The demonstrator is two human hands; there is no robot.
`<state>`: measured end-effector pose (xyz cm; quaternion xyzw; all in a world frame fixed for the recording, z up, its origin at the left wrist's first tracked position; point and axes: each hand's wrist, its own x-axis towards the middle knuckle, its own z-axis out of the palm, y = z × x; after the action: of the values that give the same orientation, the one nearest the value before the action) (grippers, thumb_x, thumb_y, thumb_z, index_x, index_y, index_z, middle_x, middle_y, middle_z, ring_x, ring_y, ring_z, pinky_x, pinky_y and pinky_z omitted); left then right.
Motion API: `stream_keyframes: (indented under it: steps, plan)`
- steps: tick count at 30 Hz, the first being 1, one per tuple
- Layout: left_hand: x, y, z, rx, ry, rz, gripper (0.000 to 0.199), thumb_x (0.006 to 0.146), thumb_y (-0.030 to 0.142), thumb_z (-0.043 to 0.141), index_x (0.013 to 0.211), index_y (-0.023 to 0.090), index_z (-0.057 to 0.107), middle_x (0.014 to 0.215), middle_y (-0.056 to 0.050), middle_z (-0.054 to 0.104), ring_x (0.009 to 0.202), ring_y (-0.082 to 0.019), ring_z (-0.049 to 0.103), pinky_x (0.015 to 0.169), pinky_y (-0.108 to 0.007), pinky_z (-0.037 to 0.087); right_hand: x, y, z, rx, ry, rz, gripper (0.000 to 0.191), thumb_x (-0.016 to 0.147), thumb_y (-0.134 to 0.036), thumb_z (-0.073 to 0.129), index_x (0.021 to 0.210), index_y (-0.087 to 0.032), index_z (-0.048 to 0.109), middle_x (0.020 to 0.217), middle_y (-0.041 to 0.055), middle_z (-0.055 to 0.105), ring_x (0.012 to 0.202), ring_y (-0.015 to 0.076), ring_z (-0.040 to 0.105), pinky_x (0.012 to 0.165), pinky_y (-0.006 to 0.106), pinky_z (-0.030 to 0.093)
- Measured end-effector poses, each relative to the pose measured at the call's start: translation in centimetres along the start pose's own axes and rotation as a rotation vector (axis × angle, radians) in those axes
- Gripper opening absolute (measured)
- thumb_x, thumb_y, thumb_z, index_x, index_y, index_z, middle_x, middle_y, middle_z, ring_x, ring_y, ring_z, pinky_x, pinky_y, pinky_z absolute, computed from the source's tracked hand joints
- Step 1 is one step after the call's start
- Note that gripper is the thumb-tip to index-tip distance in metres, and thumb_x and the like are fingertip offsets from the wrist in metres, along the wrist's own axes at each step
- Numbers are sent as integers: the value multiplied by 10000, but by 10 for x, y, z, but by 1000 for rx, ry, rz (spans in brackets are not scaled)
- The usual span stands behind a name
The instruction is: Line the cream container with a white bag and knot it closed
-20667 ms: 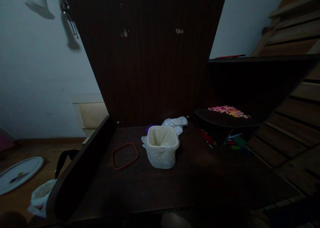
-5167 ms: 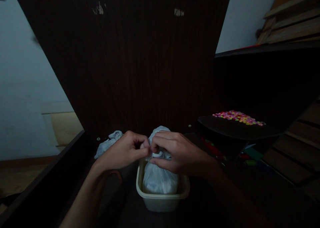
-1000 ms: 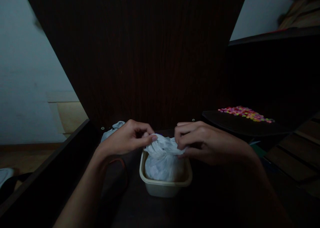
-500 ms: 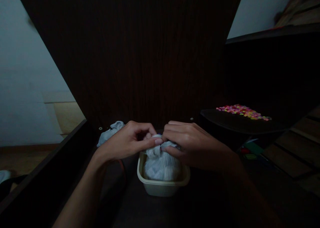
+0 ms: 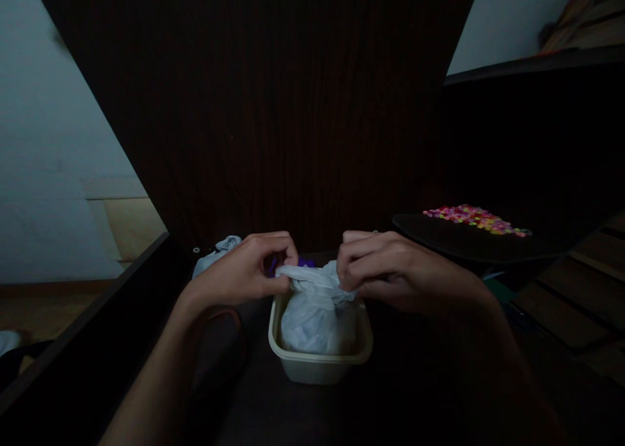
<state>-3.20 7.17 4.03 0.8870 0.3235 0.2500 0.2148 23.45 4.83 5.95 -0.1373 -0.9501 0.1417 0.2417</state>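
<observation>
A pale plastic bag [image 5: 317,322], rounded and full, sits inside a cream-coloured tub [image 5: 319,371]. My left hand [image 5: 251,267] pinches the left end of the bag's gathered top between thumb and fingers. On the other side, my right hand [image 5: 390,267] grips the right end of the same top. The bag's neck is stretched between both hands, above the tub's rim. Something purple [image 5: 306,262] shows just behind the bag's top; its shape is partly hidden.
Another pale bag [image 5: 215,257] lies behind my left wrist. Many small colourful pieces [image 5: 476,218] lie on a dark rounded shelf [image 5: 424,237] at the right. A tall dark wooden panel [image 5: 293,107] stands behind the tub.
My hands have moved apart, the right one further to the right, and the bag's top is now spread between them. The purple thing behind it shows more.
</observation>
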Motion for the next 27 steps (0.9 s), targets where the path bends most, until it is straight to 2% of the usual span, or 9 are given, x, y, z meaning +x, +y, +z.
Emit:
stream_keyframes:
  steps: [3,5,10,13,15,17,20,23,27]
  plan:
    - [1,-11,-1,27,76,-3,50,817,145,637,794,169,600,850,6,592,720,-131,529,620,-228,396,-10,3,-11,158,69,-46,179,966,-174,624,803,-169,697,860,46,696,819,152,607,745,295,457]
    - [2,-15,-2,-31,108,-18,52,831,149,634,812,171,591,890,-7,610,758,-143,548,647,-240,419,-16,5,-16,207,182,2,140,962,-233,642,843,-179,692,901,52,691,835,162,640,756,303,490]
    - [3,-9,0,-209,125,82,11,882,170,634,873,163,633,1109,-78,633,984,-188,604,814,-286,487,-10,25,-7,158,654,280,143,935,-339,662,957,-207,614,958,48,664,887,189,653,767,306,528]
    - [5,-7,6,-332,200,77,88,853,201,689,889,166,617,1171,-95,609,1023,-198,607,797,-279,502,2,37,7,-40,858,482,244,905,-365,661,1063,-216,550,1039,75,665,974,243,666,827,372,547]
    - [7,-10,10,-396,284,5,207,805,215,747,881,184,557,1037,-46,615,903,-166,603,719,-249,492,8,38,15,-279,835,635,325,866,-385,686,1095,-206,542,1122,120,650,1079,306,646,902,447,532]
    - [9,-15,13,-416,297,-90,273,778,237,778,836,198,514,852,20,587,755,-135,563,648,-228,461,11,33,20,-462,770,790,382,835,-419,712,1094,-190,551,1136,158,644,1107,362,637,913,497,520]
    - [10,-17,14,-430,121,-148,171,841,284,714,795,183,584,772,19,617,730,-154,578,679,-260,477,11,27,23,-506,777,941,409,853,-480,691,1096,-180,554,1021,173,682,1001,390,679,833,508,532]
    - [11,-12,16,-568,95,-90,150,884,283,647,992,192,696,995,-31,714,947,-222,646,850,-318,507,13,32,24,-247,763,831,347,906,-516,617,1026,-192,595,911,145,713,891,342,710,781,469,552]
    - [13,-4,25,-898,195,9,515,831,239,630,1342,277,586,1310,-40,665,1193,-279,616,1009,-385,486,16,46,28,401,673,611,388,889,-550,611,1068,-206,615,1027,115,738,897,263,721,801,429,588]
